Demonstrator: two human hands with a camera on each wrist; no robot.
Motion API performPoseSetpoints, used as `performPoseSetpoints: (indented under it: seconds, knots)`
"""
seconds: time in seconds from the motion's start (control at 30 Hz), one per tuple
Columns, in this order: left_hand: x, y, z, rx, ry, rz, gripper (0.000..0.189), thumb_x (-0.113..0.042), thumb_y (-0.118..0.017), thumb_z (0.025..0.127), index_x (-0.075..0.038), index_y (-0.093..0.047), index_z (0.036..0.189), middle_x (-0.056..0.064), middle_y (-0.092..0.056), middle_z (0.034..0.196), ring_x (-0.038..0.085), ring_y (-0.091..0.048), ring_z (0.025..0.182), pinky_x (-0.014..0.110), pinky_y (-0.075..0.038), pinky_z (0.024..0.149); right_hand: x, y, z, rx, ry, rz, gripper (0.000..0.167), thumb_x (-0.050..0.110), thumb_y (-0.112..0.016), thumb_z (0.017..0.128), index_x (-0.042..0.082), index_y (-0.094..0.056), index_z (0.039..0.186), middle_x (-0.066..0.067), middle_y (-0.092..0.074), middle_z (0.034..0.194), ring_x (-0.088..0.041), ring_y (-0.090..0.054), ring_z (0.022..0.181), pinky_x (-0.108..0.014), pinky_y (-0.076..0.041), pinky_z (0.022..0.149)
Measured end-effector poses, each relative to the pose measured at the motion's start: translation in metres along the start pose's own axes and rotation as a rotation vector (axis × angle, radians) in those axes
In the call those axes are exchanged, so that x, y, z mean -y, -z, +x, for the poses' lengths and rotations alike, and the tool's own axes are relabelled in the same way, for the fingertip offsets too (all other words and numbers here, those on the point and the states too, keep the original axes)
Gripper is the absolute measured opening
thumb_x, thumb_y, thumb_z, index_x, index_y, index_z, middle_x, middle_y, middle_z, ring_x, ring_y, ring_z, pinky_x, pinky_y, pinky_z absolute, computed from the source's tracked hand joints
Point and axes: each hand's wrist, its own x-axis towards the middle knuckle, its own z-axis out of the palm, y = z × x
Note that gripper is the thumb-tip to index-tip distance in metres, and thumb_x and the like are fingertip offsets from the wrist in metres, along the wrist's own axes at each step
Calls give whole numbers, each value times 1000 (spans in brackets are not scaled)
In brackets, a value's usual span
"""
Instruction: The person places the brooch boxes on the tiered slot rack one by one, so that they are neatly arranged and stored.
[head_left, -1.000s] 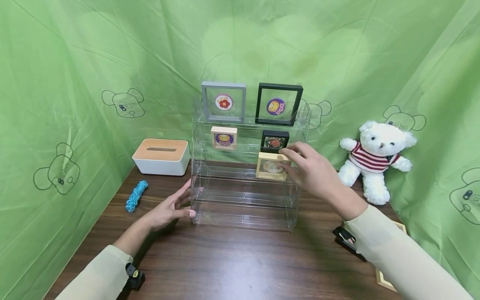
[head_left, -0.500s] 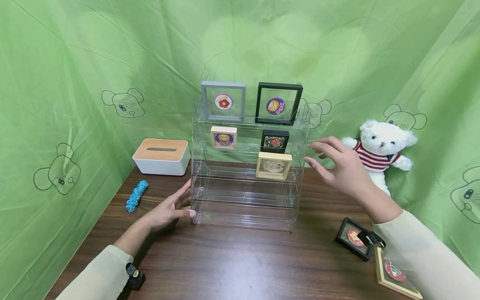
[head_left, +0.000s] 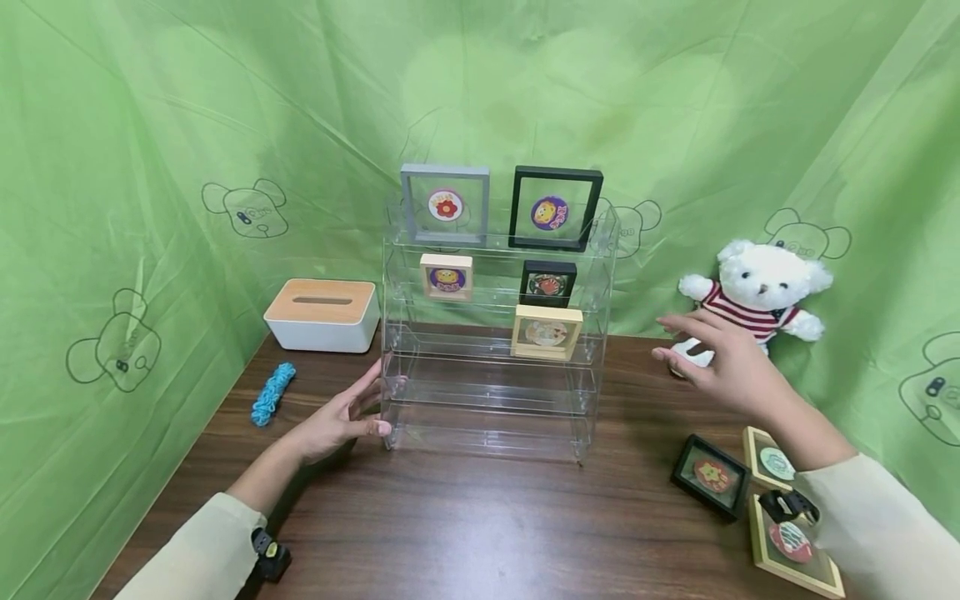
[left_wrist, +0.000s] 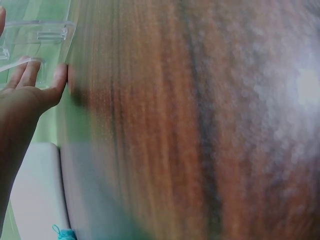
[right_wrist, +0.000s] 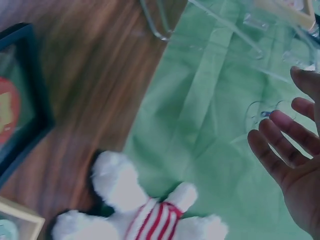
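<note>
A clear tiered display rack (head_left: 487, 398) stands on the table. My left hand (head_left: 333, 427) touches its left side low down, fingers stretched out and thumb at the front corner. On the top tier are a grey square frame (head_left: 484, 204) and a large black frame (head_left: 593, 208). Below them stand a small light-wood frame (head_left: 447, 293), a small black frame (head_left: 548, 302) and, one tier lower, a yellow-wood frame (head_left: 546, 354). My right hand (head_left: 731, 367) hovers empty right of the rack, before a white teddy bear (head_left: 765, 279). Its fingers are relaxed and spread in the right wrist view.
At the right, a black frame (head_left: 693, 492) and two yellow-wood frames, one nearer (head_left: 787, 575) and one farther (head_left: 750, 454), lie on the table. A white tissue box with wooden lid (head_left: 322, 333) and a blue rope bundle (head_left: 273, 393) are left. Green cloth (head_left: 510, 83) hangs behind.
My right hand has let go of the yellow-wood frame on the rack and moved right, toward the teddy bear. That frame stays standing. The left hand has not moved.
</note>
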Motion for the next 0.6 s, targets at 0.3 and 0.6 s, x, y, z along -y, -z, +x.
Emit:
performPoseSetpoints:
  seconds: [0.3, 0.6]
  knots:
    - [0, -2, -1, 15, -15, -21, 113, -7, -76, 104, -33, 4, 179, 30, -2, 184, 63, -8, 166, 76, -29, 126, -22, -9, -35, 139, -10, 102, 50, -7, -93, 80, 3, -79, 127, -4, -79, 105, -1, -74, 83, -10, -60, 74]
    - [1, -1, 0, 4, -16, 0, 113, -6, -76, 103, -34, 4, 179, 30, -6, 184, 62, -11, 166, 73, -32, 127, -44, -18, -68, 375, -20, 152, 34, 0, -94, 81, 3, -81, 113, -6, -78, 102, -4, -72, 84, -31, -65, 70]
